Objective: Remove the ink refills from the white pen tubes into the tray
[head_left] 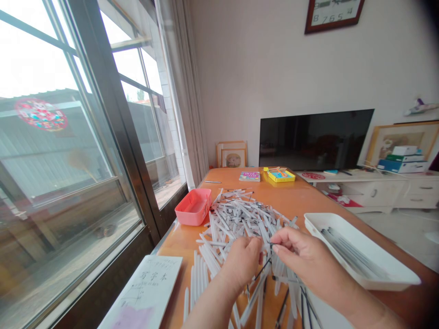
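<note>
A large heap of translucent white pen barrels [236,219] mixed with thin black pen parts covers the middle of the table. Over the near side of the heap, my left hand [244,258] is closed with its fingertips turned away, so what it holds is hidden. My right hand [295,246] is beside it, thumb and forefinger pinching a small black pen part [270,244]. Below the hands, black pen parts [304,301] and more barrels lie loose. Several barrels [199,276] lie side by side left of my left forearm.
A white tray [363,278] holding several grey pens stands at right. A pink basket [194,208] is left of the heap. A notebook [146,288] lies at front left. Farther back are a yellow box [279,176], a small colourful book [249,176] and a pen [213,182].
</note>
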The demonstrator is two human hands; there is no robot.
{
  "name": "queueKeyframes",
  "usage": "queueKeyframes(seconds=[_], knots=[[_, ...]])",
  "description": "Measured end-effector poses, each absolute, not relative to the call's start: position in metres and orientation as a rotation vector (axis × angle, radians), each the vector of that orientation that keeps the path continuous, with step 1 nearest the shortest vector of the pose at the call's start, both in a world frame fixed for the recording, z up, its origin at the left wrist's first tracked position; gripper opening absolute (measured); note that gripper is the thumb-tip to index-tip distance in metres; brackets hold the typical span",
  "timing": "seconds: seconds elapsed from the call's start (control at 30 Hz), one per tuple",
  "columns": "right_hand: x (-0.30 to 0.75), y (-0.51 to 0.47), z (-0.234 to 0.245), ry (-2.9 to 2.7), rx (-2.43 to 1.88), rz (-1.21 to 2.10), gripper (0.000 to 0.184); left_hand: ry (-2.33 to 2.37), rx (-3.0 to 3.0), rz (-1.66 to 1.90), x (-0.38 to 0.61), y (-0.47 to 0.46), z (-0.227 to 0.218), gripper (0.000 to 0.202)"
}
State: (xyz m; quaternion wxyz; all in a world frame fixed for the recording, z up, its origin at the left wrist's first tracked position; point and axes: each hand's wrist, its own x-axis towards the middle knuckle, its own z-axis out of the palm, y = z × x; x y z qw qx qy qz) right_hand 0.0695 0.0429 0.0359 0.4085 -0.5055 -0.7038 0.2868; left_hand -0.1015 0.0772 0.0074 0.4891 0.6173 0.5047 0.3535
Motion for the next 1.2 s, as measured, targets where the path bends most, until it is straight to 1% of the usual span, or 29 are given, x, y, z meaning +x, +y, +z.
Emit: queueKeyframes(seconds=[0.13, 0.33, 0.53, 0.7, 0.9, 1.2], knots=[[0.0678, 0.0427, 0.0350, -1.831, -1.305, 0.618, 0.012, 1.243, 1.569, 0.870, -0.1032, 0.0768, 0.0066, 0.048], [0.0682, 0.0442, 0.0322, -1.895, -1.289, 0.509, 0.013, 1.297, 1.690, 0.896, -0.1034, 0.0755, 0.0048, 0.041], [0.0676, 0.0430, 0.0339, -1.938, -1.298, 0.472, 0.015, 1.383, 1.757, 0.840, -0.1043, 0.0764, 0.0077, 0.044], [0.0673, 0.0445, 0.0311, -1.925, -1.293, 0.559, 0.014, 1.423, 1.779, 0.849, -0.1044, 0.0756, 0.0056, 0.042], [0.0703, 0.0446, 0.0310, -1.826, -1.281, 0.855, 0.017, 1.476, 1.858, 0.840, -0.1053, 0.0736, 0.0054, 0.043], [0.0722, 0.0462, 0.0266, -1.889, -1.346, 0.868, 0.024, 1.542, 1.953, 0.820, -0.1050, 0.0700, 0.0069, 0.048]])
